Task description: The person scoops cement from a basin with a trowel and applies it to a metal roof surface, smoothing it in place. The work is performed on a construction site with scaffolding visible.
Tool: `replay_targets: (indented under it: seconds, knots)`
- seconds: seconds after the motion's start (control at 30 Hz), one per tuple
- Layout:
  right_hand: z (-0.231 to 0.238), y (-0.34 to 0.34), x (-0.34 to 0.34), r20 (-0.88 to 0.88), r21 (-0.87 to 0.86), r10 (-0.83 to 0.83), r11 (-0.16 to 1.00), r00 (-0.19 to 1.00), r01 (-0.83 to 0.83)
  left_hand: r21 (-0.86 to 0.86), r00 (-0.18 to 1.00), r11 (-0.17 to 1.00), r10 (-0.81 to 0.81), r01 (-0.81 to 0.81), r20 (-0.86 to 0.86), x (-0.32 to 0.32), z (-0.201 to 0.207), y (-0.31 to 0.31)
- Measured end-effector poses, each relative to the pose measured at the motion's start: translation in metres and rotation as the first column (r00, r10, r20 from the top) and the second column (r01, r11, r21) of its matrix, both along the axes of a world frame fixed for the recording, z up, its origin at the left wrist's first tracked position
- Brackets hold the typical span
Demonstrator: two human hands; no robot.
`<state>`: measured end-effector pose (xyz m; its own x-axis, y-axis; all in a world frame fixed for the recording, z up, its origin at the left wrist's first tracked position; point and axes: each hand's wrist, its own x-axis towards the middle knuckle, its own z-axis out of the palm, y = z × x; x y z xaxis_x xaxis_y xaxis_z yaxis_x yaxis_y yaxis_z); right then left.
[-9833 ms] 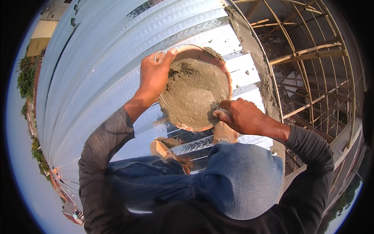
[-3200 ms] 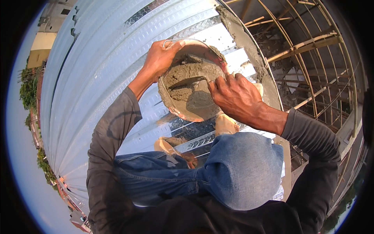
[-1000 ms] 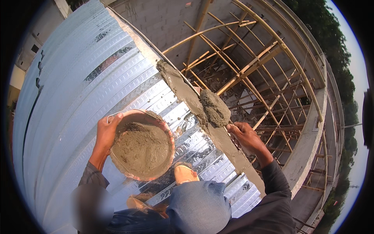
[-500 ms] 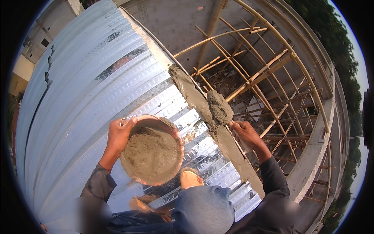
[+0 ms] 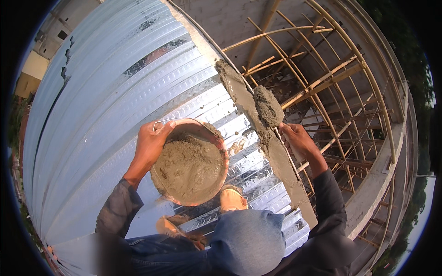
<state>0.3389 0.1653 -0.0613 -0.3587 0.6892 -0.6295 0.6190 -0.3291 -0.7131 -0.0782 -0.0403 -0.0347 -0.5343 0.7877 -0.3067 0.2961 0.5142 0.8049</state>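
My left hand (image 5: 153,143) is closed on the rim and wire handle of a round, reddish bucket (image 5: 225,162). Wet grey mortar (image 5: 188,166) fills much of it. With my right hand (image 5: 300,140) I grip the handle of a trowel (image 5: 299,156); a thick lump of mortar (image 5: 268,108) hides its blade. That lump is over the edge of a mortar strip (image 5: 282,168) running along the border of the ribbed metal sheet (image 5: 110,101). Whether the trowel touches the strip I cannot tell.
Beyond the strip, the sheet's edge drops into a deep space with bamboo scaffolding (image 5: 329,82). A curved concrete beam (image 5: 375,198) bounds it on the right. My tan boots (image 5: 231,199) stand on the shiny metal near the bucket. Mortar splashes dot the ribs.
The whole scene has shifted right and up in the picture as the view moved. Both hands keep their grips, and the loaded trowel stays close to the same spot by the strip.
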Motion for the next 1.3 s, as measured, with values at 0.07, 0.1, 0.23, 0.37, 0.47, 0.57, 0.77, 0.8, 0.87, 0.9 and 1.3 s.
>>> replay_targets:
  seconds: [0.07,0.1,0.23,0.37,0.47,0.57,0.77,0.8,0.87,0.9,1.3]
  knots:
    - [-0.005,0.011,-0.009,-0.002,0.040,0.032,0.999,0.999,-0.032,0.012,1.000,1.000,0.004,-0.004,0.002,0.000,-0.001,-0.002]
    - [-0.009,0.017,-0.015,-0.005,0.064,0.021,0.998,1.000,-0.021,0.024,1.000,1.000,0.004,-0.005,0.011,0.001,-0.003,-0.002]
    - [-0.011,0.045,-0.061,-0.049,0.104,0.046,0.994,0.998,-0.041,0.021,1.000,1.000,0.005,-0.004,-0.004,0.004,-0.002,-0.006]
    - [-0.028,0.095,-0.119,-0.085,0.208,0.076,0.976,0.994,-0.056,0.037,1.000,0.999,0.002,-0.001,-0.027,0.011,-0.002,-0.002]
    - [-0.047,0.132,-0.195,0.020,0.303,0.100,0.947,0.995,-0.101,0.031,0.998,0.999,0.013,-0.011,-0.058,0.011,0.005,-0.005]
    - [-0.081,0.168,-0.261,0.298,0.527,0.234,0.768,0.925,-0.364,0.036,0.997,0.999,0.002,0.000,-0.081,0.010,-0.005,-0.005]
    - [-0.066,0.158,-0.294,0.276,0.620,0.075,0.748,0.958,-0.237,-0.001,0.994,0.999,0.041,-0.041,-0.101,0.008,0.010,-0.012]
    - [-0.075,0.173,-0.283,0.270,0.673,0.100,0.692,0.958,-0.262,0.001,0.996,0.999,0.037,-0.037,-0.084,0.008,0.007,-0.009]
    - [-0.093,0.204,-0.265,0.254,0.757,0.163,0.580,0.953,-0.301,-0.011,0.998,1.000,0.028,-0.029,-0.052,0.008,0.006,-0.005]
    - [-0.085,0.213,-0.267,0.223,0.521,0.314,0.761,0.923,-0.385,-0.028,0.999,0.999,0.029,-0.030,-0.044,0.006,0.008,-0.007]
    - [-0.126,0.231,-0.248,0.304,0.348,0.646,0.609,0.700,-0.713,0.000,0.998,0.999,0.051,-0.051,0.041,-0.002,-0.001,-0.014]
